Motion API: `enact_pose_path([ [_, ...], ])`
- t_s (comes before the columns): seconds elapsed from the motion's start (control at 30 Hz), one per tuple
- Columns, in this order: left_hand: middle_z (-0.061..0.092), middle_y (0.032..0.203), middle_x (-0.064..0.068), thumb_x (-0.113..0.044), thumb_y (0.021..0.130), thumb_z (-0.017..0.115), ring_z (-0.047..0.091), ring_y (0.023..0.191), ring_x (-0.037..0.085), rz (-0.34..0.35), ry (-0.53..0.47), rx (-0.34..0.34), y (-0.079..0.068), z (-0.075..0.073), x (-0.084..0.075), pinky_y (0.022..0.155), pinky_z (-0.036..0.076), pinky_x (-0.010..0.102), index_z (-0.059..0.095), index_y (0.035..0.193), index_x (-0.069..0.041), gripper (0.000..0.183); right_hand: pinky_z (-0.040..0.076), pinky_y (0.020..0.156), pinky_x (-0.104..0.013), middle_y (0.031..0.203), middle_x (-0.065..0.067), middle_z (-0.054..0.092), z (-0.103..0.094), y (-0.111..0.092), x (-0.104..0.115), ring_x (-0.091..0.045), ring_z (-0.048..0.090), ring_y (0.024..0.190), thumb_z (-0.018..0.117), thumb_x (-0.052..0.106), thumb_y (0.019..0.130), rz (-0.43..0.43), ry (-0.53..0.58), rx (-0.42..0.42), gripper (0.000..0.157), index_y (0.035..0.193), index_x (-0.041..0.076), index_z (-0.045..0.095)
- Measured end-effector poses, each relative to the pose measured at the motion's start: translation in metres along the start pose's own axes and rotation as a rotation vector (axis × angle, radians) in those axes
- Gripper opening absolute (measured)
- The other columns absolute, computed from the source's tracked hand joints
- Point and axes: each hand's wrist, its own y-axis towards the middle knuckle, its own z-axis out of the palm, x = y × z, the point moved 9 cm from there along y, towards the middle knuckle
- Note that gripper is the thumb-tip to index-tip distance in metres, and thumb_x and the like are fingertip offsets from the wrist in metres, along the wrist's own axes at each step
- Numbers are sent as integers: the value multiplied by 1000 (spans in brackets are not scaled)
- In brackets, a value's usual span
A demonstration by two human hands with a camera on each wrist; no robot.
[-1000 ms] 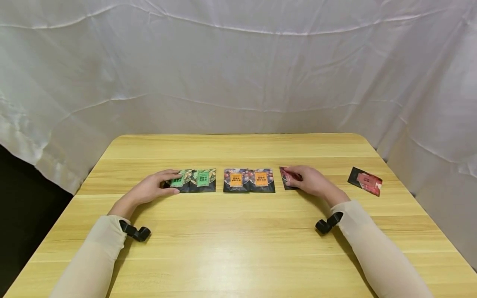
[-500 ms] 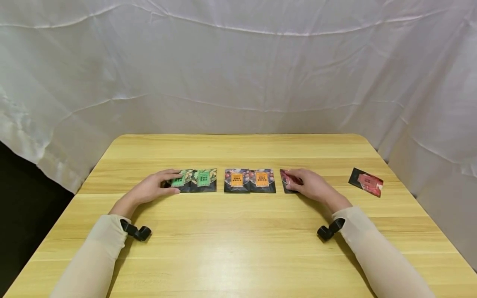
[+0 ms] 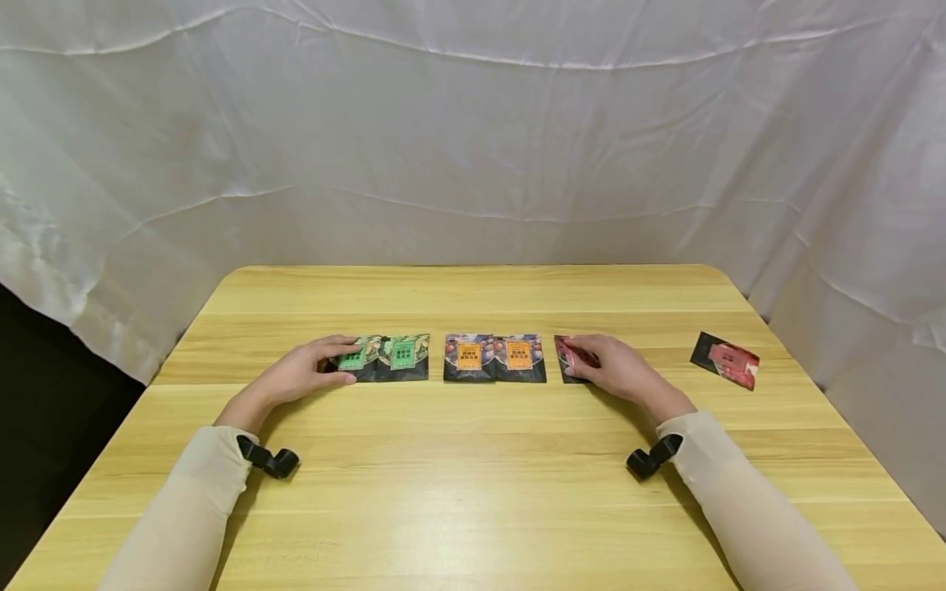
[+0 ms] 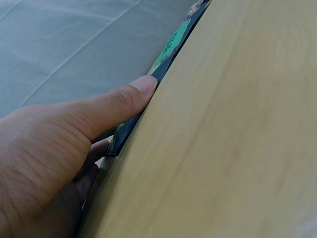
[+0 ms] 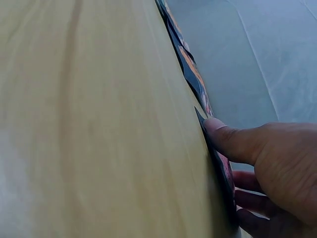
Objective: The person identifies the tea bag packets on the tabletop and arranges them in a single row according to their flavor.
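My left hand (image 3: 299, 373) grips the leftmost green-labelled packet (image 3: 353, 359), thumb at its near edge and fingers at its far left. Covered partly by the hand, that packet meets a second green-labelled packet (image 3: 403, 359) at its right. Both lie flat. In the left wrist view the thumb (image 4: 143, 84) touches the packet's dark lower edge. On the right, my right hand (image 3: 624, 369) holds a red packet (image 3: 565, 361) between thumb and fingers, hiding its right part. The right wrist view shows this packet's dark edge (image 5: 218, 166) under the thumb.
Two orange-labelled packets (image 3: 469, 359) lie side by side mid-row, between the hands. Another red packet (image 3: 727, 361) lies slanted at the far right of the wooden table (image 3: 458, 460). A pale cloth (image 3: 473, 148) hangs behind the table.
My right hand has shifted slightly toward me with the red packet, whose near edge is now about level with the orange-labelled packets' near edges. The left hand has stayed put.
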Motion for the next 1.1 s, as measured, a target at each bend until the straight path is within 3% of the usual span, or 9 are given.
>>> enact_pose_path([
  [0.63,30,141,4,-50,80,58,26,128,29,-9,5,0,-1,2,4,99,24,52,45,132,-24,60,32,95,-49,128,-13,46,0,-3,3,-32,41,117,57,47,83,-61,-71,-42,57,129,15,49],
  [1.1,31,141,4,-50,80,58,25,128,30,-3,5,-2,0,0,3,99,24,53,45,132,-24,60,32,95,-47,123,-9,50,-18,-8,6,-30,43,114,57,42,84,-97,-55,-132,47,121,14,56],
])
